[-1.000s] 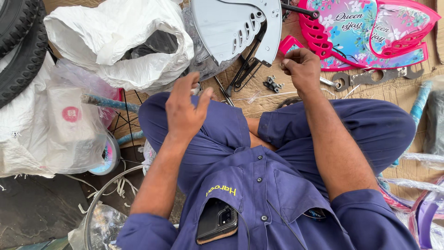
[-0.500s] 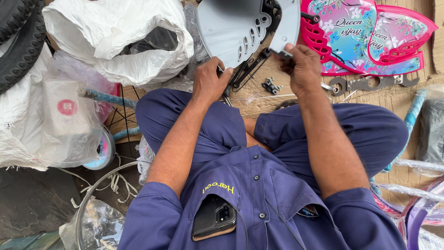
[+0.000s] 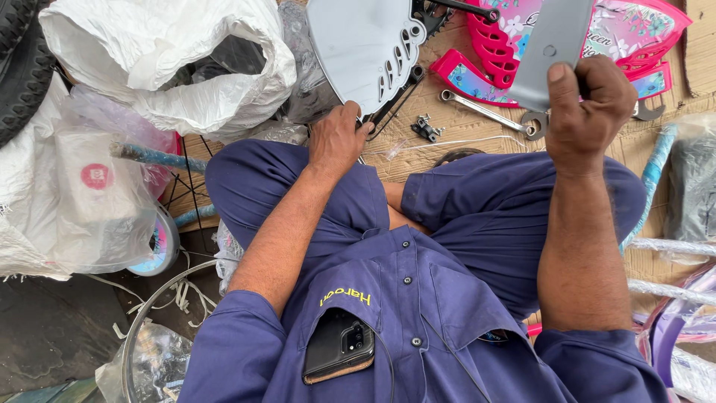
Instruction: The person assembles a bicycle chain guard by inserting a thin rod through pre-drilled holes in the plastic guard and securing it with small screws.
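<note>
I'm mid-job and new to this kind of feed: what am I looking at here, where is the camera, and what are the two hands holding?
There is no machine: a person sits cross-legged, and the one camera is worn on their head, looking down. The right hand holds up a flat grey metal plate. The left hand rests at the edge of a grey chain guard. On the cardboard floor lie a spanner, small bolts and pink plastic bicycle parts. A white plastic bag sits to the left.
</note>
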